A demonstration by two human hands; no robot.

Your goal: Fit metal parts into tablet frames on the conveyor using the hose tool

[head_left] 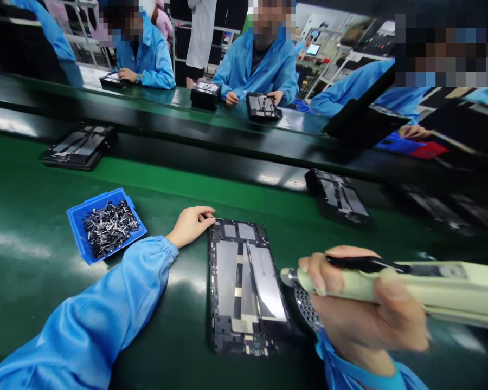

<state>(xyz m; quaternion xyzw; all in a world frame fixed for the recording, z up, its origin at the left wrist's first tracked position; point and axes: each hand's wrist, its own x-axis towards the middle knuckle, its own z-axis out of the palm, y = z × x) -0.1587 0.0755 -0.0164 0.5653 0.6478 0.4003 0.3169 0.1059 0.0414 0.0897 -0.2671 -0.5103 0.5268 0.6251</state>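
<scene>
An opened tablet (264, 276), its silver batteries and dark flex cables showing, lies on the green workbench in front of me. At its far left corner is my left hand (192, 225), thumb and fingertips pinched together against the edge; whatever small thing they hold is too small to make out. My right hand (366, 309) is closed round a pale electric screwdriver (439, 287) with a black lever, slightly blurred. Its tip points left, just over the tablet's right side. Partly hidden under my right hand is a dark round piece with a perforated metal face (307, 310).
A blue bin (77, 227) full of small black and silver parts stands left of my left hand. More opened tablets lie near the belt, one at far left (79, 146) and one at right (341, 197). Across the line (166, 103), several co-workers in blue handle similar devices.
</scene>
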